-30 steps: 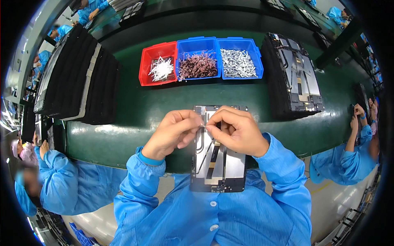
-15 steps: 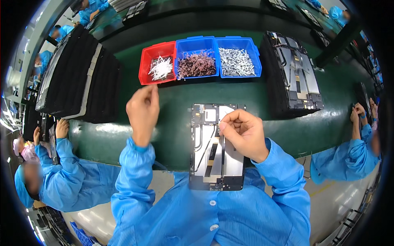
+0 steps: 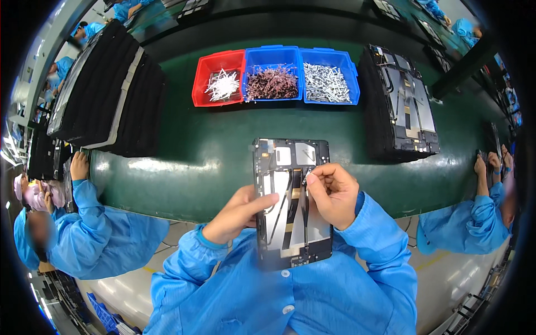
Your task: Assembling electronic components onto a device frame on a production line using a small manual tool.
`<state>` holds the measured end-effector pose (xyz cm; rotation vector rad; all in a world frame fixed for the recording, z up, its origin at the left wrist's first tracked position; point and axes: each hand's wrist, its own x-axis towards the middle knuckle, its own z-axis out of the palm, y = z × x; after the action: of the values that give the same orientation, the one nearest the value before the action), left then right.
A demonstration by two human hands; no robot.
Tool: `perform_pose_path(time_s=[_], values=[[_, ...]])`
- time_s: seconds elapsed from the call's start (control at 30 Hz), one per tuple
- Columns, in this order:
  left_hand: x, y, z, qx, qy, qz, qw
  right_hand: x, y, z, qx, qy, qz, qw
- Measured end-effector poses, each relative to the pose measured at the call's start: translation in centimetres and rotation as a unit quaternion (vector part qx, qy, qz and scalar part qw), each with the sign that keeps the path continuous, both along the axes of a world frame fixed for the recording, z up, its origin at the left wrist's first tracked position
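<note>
An opened tablet point(image 3: 321, 223), dark-framed with silver plates and black ribbon cables inside, is held tilted at the table's near edge. My left hand point(image 3: 237, 212) grips its left side, the thumb lying over the inner face and the fingers underneath. Over the upper right part of the tablet, my right hand point(image 3: 335, 195) is closed in a pinch. A small silvery piece point(image 3: 306, 176) shows at its thumb and fingertip, right beside the upper end of a black cable. Whether the piece touches the tablet, I cannot tell.
Beyond the tablet stand a red bin point(image 3: 200, 84) of white strips, a blue bin point(image 3: 273, 53) of brownish pieces and another blue bin point(image 3: 353, 89) of silvery pieces. Tall stacks of tablets flank them, left point(image 3: 100, 95) and right point(image 3: 405, 100). Co-workers sit on both sides.
My left hand has come down from near the red bin to grip the tablet's left side. The tablet has tilted slightly. My right hand stays pinched over its upper part, slightly lower.
</note>
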<state>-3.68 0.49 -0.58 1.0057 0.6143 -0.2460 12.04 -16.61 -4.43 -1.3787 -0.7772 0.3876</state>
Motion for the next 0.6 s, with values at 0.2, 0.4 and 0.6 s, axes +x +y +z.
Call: perform_pose_path(time_s=[0.2,0.4,0.6], values=[[0.7,-1.8,1.7,0.104,-0.112,0.104,0.983,1.4,-0.2,3.7,0.026,0.050,0.042,0.998],[-0.7,-1.1,3.8,0.464,-0.322,0.219,0.795,2.1,0.9,13.6,0.085,0.033,0.150,0.984],[0.7,0.4,-0.5,0.743,-0.300,0.186,0.569,-0.1,3.4,16.8,0.116,0.210,0.280,0.930]])
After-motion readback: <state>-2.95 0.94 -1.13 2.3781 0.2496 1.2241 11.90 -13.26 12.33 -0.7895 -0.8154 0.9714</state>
